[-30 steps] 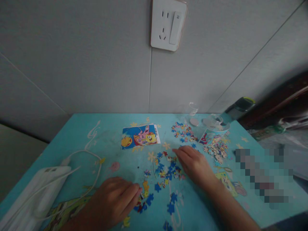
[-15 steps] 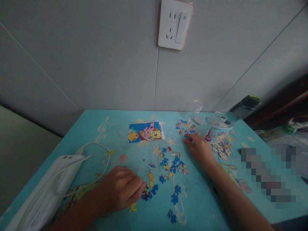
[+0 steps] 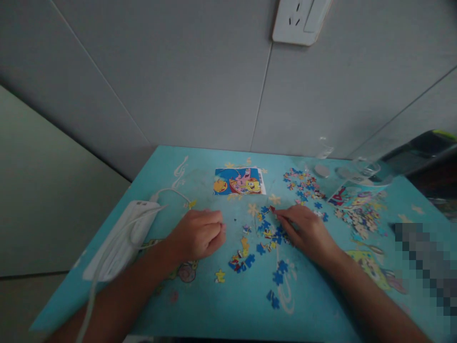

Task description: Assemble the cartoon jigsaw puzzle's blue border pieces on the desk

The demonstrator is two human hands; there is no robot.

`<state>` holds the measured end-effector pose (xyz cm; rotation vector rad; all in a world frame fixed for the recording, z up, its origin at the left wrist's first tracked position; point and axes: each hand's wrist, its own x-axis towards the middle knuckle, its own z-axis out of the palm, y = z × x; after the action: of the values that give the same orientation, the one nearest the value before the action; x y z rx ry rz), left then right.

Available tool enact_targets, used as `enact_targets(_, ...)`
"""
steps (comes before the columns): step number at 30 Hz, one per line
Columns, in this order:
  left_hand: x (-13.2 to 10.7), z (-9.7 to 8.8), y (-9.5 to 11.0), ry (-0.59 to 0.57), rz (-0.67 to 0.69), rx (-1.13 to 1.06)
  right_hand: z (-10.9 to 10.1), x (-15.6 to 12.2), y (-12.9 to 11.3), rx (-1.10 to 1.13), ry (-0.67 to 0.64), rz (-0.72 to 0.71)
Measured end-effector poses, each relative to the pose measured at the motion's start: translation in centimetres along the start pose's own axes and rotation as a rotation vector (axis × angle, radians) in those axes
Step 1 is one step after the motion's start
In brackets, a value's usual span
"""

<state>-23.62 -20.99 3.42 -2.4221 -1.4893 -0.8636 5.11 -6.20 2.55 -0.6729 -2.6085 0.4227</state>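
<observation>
My right hand (image 3: 309, 228) rests over the loose jigsaw pieces (image 3: 267, 233) in the middle of the table, thumb and index fingertips together at a red puzzle piece (image 3: 272, 208). My left hand (image 3: 203, 233) is curled into a fist left of the pieces; what lies inside it, if anything, is hidden. Between the hands is a small joined cluster of blue, red and yellow pieces (image 3: 242, 259). A yellow piece (image 3: 220, 276) lies nearer to me. Beyond the hands, a cartoon picture card (image 3: 239, 181) lies flat.
A white power strip (image 3: 121, 240) with a cable is at left. More puzzle pieces (image 3: 302, 183) lie at the back right, beside a clear tub (image 3: 352, 195) with a printed label and a further pile (image 3: 360, 221). A wall stands behind the table (image 3: 200, 309).
My right hand has come from the back pieces toward me to the red piece in the middle group. My left fist has moved away from the near cluster. The camera view has shifted.
</observation>
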Motion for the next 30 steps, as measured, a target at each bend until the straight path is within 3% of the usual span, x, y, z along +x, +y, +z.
enact_targets(13, 0.0, -0.7, 1.3, -0.112, 0.033, -0.150, 0.4, -0.1, -1.6, 0.116, -0.133, -0.131)
enact_targets(23, -0.3, 0.5, 1.0, -0.217, 0.148, 0.005, 1.8, -0.2, -2.0, 0.109, -0.163, -0.063)
enact_targets(30, -0.5, 0.9, 1.1, -0.187, 0.154, 0.034, 1.7, -0.3, -1.9, 0.138, -0.167, -0.008)
